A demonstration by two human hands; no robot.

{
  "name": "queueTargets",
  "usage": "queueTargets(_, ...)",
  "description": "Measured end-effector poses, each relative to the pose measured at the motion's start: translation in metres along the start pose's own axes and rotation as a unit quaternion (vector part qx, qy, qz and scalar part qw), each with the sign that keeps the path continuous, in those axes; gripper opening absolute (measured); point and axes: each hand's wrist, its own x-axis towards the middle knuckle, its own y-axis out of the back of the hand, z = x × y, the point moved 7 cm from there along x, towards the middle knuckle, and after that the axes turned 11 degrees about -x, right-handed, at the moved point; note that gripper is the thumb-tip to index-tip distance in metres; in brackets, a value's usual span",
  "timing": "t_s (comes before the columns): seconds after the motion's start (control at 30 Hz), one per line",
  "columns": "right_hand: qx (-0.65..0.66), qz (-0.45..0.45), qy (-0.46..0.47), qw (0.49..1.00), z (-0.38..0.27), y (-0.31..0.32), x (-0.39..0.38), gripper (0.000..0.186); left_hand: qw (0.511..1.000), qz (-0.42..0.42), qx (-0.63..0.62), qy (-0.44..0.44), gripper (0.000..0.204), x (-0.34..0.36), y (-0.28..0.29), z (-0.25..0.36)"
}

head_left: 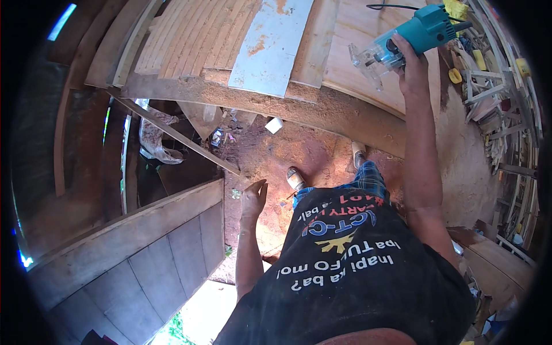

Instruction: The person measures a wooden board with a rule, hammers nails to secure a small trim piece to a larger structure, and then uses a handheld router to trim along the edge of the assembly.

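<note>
My right hand (405, 63) grips a teal trim router (427, 31) with a clear plastic base, held up at the top right over a pale plywood panel (353, 29); a black cord runs from it. My left hand (253, 198) hangs at lower centre with fingers loosely extended and nothing visibly in them, just below the end of a thin wooden strip (172, 135). Across the top, narrow boards (184, 34) and a stained white panel (264, 46) lie on the sawdust-covered wooden bench (230, 92).
A plank door or partition (161, 264) stands at lower left. Dark boards, a plastic bag (152, 132) and a white block (273, 125) are beyond my left hand. Stacked scrap timber (494, 109) lines the right side. My feet stand on reddish dirt floor below the bench edge.
</note>
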Motion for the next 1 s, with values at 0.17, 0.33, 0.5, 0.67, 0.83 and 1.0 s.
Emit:
queueTargets(0.17,0.016,0.007,0.002,1.0,0.001,-0.005,0.0,0.035,1.0,0.006,0.007,0.002,0.015,0.001,0.01,0.006)
queueTargets(0.33,0.028,-0.007,-0.005,1.0,0.012,-0.004,0.012,0.036,1.0,0.01,0.023,-0.002,0.015,0.008,0.017,0.018)
queueTargets(0.5,0.036,0.013,-0.009,0.999,0.011,-0.012,0.01,0.036,1.0,0.013,0.016,-0.009,0.014,0.017,0.02,0.03)
queueTargets(0.67,0.024,-0.017,0.011,1.0,0.012,-0.023,0.013,0.036,0.996,0.05,0.005,-0.074,0.012,0.039,0.039,0.058)
queueTargets(0.83,0.008,-0.022,0.018,1.0,0.014,-0.037,0.015,0.037,0.996,0.064,-0.033,-0.048,0.013,0.065,0.061,0.076)
queueTargets(1.0,-0.013,-0.011,0.009,1.0,0.018,-0.051,0.015,0.039,0.99,0.099,-0.033,-0.099,0.014,0.075,0.081,0.089)
